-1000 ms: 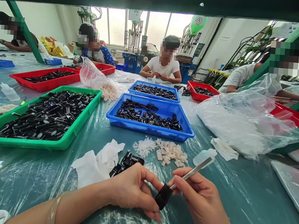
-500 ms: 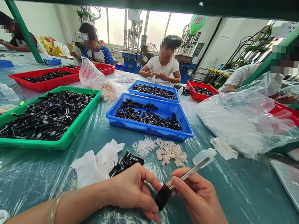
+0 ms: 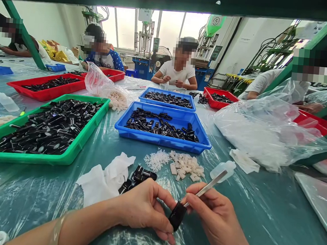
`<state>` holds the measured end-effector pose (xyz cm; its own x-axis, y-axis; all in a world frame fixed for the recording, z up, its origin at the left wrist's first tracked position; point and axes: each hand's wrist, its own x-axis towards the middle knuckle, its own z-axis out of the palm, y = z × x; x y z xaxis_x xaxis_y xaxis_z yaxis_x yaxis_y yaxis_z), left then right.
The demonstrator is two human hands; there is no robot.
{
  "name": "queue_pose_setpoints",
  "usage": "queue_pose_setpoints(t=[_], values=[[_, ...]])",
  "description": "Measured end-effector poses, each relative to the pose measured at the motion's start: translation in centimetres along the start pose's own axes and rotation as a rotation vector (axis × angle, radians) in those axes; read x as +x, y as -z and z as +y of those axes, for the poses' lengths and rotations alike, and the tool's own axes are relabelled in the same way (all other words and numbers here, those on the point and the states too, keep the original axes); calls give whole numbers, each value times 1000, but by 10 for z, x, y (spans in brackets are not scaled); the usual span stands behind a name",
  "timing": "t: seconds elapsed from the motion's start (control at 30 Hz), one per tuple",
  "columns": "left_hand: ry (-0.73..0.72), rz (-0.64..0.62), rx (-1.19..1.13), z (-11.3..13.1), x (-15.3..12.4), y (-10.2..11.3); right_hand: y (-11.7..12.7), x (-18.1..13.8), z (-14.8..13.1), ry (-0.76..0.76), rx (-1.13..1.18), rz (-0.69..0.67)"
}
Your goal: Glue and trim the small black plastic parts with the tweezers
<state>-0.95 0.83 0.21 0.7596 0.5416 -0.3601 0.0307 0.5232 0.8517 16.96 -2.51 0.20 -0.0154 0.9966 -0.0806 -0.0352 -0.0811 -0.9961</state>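
Observation:
Between the fingers and thumb of my left hand (image 3: 147,208) is a small black plastic part (image 3: 177,216), held tilted above the table. My right hand (image 3: 213,210) pinches metal tweezers (image 3: 211,184), whose lower end meets the top of the black part; the tips are hidden there. Just beyond my left hand lie several more black parts (image 3: 140,175) beside a crumpled white cloth (image 3: 107,176). Ahead of my hands are a heap of small clear pieces (image 3: 156,160) and a heap of cream-coloured pads (image 3: 186,165). Behind the tweezers lies a translucent squeeze bottle (image 3: 222,171).
A green tray (image 3: 71,159) heaped with black parts stands at the left, and a blue tray (image 3: 162,140) with more stands ahead. Clear plastic bags (image 3: 268,131) lie at the right. A green frame bar (image 3: 174,2) crosses overhead. Several co-workers sit around the table.
My hands keep almost the same pose, with the tweezers still at the black part. The view has shifted slightly. Across the table, a co-worker's hands have moved apart.

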Motion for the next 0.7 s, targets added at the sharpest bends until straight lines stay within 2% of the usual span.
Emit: queue_pose_setpoints(t=[0.7], values=[[12, 3, 12, -1, 0, 1, -4, 0, -4, -12, 36, 6]])
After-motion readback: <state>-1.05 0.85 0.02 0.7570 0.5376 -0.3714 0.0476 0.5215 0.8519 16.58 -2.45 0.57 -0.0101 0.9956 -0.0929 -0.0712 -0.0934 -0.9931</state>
